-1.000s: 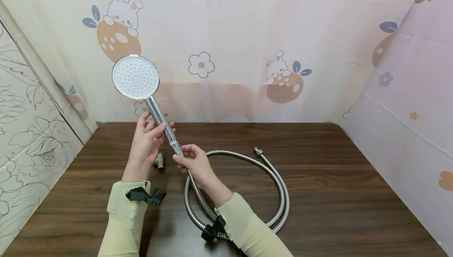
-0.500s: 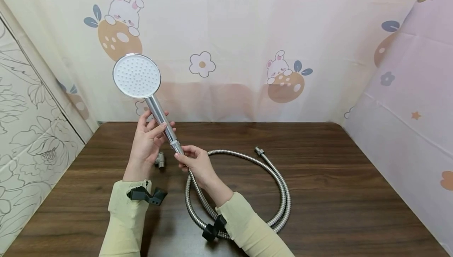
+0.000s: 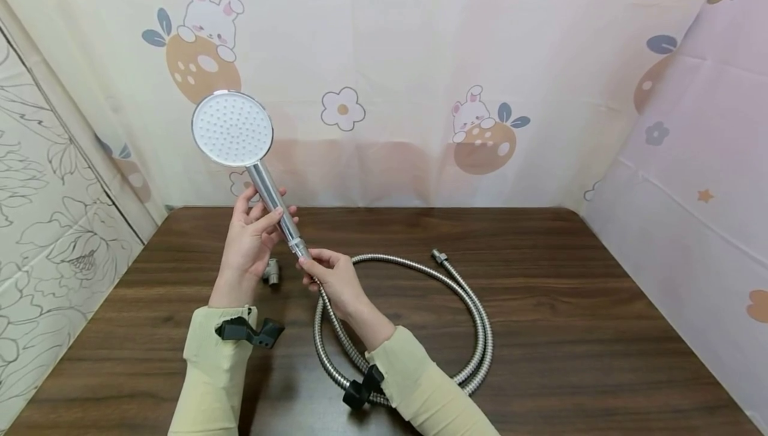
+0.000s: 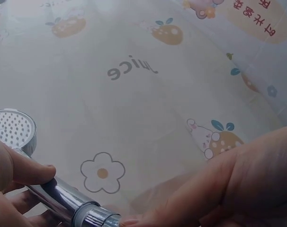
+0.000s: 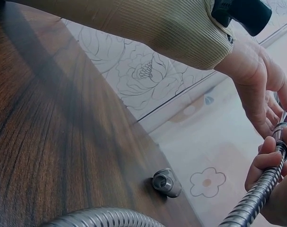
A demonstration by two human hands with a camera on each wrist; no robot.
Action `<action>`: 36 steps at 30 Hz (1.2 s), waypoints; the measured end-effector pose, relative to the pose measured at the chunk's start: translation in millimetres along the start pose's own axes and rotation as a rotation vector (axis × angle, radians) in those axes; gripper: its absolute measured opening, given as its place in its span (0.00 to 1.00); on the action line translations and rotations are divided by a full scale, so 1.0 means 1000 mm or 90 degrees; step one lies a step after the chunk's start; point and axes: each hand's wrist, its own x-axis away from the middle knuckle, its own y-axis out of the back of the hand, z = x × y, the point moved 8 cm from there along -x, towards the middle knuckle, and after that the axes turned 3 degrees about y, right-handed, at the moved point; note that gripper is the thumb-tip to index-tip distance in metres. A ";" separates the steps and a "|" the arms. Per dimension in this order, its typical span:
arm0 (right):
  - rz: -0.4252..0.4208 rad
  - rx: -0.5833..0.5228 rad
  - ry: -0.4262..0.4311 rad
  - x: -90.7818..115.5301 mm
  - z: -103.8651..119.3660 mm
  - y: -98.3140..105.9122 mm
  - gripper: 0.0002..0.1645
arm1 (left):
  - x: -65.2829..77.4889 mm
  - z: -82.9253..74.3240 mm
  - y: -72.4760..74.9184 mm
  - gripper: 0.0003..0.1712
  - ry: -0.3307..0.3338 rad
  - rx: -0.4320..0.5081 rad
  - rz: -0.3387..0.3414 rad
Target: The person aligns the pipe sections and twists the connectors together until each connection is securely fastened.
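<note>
A chrome shower head [image 3: 233, 129] with a white nozzle face is held up at a tilt above the table, face toward the head camera. My left hand [image 3: 245, 249] grips its handle, thumb across the front. At the handle's lower end my right hand [image 3: 336, 283] pinches the hose's end fitting [image 3: 305, 254], which meets the handle there; how far it is screwed on I cannot tell. From that fitting the ribbed metal hose [image 3: 483, 329] runs down and lies in a loop on the table. Its free end, a metal nut [image 3: 439, 256], points away to the back.
A small metal fitting [image 3: 273, 272] stands on the brown wooden table [image 3: 570, 303], just right of the left wrist. Printed curtains [image 3: 384, 56] hang behind and at the sides. Black camera mounts [image 3: 249, 333] sit on both wrists.
The right fingers have shifted slightly at the hose's end fitting. The shower head and left hand stay nearly in place.
</note>
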 end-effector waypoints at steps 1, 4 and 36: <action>0.002 -0.004 -0.002 0.000 -0.001 0.000 0.16 | 0.001 0.000 0.001 0.34 0.003 -0.001 -0.002; 0.006 -0.008 -0.009 0.002 -0.002 -0.001 0.16 | 0.002 0.002 0.003 0.33 0.011 -0.017 -0.012; 0.021 -0.016 -0.011 0.004 0.003 -0.003 0.15 | 0.003 -0.001 -0.001 0.34 0.001 -0.021 -0.005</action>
